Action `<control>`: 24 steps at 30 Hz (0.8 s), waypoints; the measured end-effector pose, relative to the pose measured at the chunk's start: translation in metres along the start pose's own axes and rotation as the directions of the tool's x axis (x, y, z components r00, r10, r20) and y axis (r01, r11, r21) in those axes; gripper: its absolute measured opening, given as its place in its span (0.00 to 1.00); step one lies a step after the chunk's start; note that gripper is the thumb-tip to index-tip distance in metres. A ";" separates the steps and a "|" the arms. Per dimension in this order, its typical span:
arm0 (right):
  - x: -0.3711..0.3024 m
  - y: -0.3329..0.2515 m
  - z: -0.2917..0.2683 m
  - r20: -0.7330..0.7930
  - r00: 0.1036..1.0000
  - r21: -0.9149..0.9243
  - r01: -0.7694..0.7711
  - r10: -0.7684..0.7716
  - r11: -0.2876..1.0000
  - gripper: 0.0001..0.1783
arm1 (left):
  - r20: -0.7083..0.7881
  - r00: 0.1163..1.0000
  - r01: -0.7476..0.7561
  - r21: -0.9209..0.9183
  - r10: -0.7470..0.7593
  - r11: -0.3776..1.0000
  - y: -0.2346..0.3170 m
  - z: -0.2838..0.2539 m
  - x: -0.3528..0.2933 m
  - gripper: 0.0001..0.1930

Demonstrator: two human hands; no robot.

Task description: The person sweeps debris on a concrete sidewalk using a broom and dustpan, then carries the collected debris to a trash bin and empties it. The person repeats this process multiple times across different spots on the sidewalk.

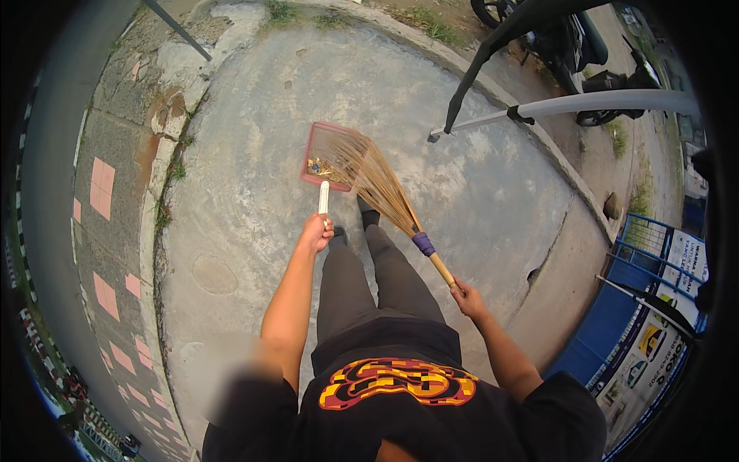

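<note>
Gripping the wooden handle (441,270) of a stick broom (396,204) in the right hand (467,299), clasping the white handle (323,197) of a red dustpan (308,151) in the left hand (316,232). Holding the pan just ahead of the feet (369,215), on or above the concrete (239,154) (cannot tell which), with debris (325,169) inside and bristles (363,158) spread over its right side. Facing, farther off to the right, a black-and-grey frame (600,102), then a parked motorcycle (586,45).

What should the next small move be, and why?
Perhaps the right grip should ease the broom aside while the left grip keeps the dustpan level: debris already lies in it near the white handle, and the bristles overlap its right side.
</note>
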State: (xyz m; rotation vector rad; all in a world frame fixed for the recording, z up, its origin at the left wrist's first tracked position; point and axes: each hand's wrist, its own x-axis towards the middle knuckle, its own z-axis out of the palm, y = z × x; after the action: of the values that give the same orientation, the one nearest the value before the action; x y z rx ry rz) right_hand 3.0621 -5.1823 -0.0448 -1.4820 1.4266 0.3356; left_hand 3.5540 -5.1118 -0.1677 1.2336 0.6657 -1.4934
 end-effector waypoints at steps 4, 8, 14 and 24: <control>-0.068 0.016 0.014 -0.041 0.969 0.195 -0.230 0.243 0.953 0.30 | 0.061 0.995 0.067 0.205 -0.082 0.976 0.001 0.042 -0.015 0.07; -0.144 0.031 0.070 -0.186 0.930 0.393 -0.227 0.318 0.891 0.30 | 0.129 0.975 0.107 0.432 -0.179 0.896 -0.011 0.084 -0.026 0.06; -0.239 0.044 0.136 -0.091 0.838 0.722 -0.317 0.538 0.615 0.29 | 0.114 0.935 0.156 0.719 -0.337 0.677 -0.075 0.155 -0.034 0.05; -0.372 0.107 0.199 0.020 0.735 0.819 -0.401 0.678 0.411 0.23 | -0.025 0.843 0.148 0.971 -0.537 0.188 -0.328 0.160 -0.059 0.04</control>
State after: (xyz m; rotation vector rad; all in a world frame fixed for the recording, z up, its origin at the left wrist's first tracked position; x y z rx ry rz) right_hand 2.9564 -4.7861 0.1015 -0.2771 1.9691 -0.1764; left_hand 3.1873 -5.1315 -0.1244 1.6829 -0.4096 -2.6476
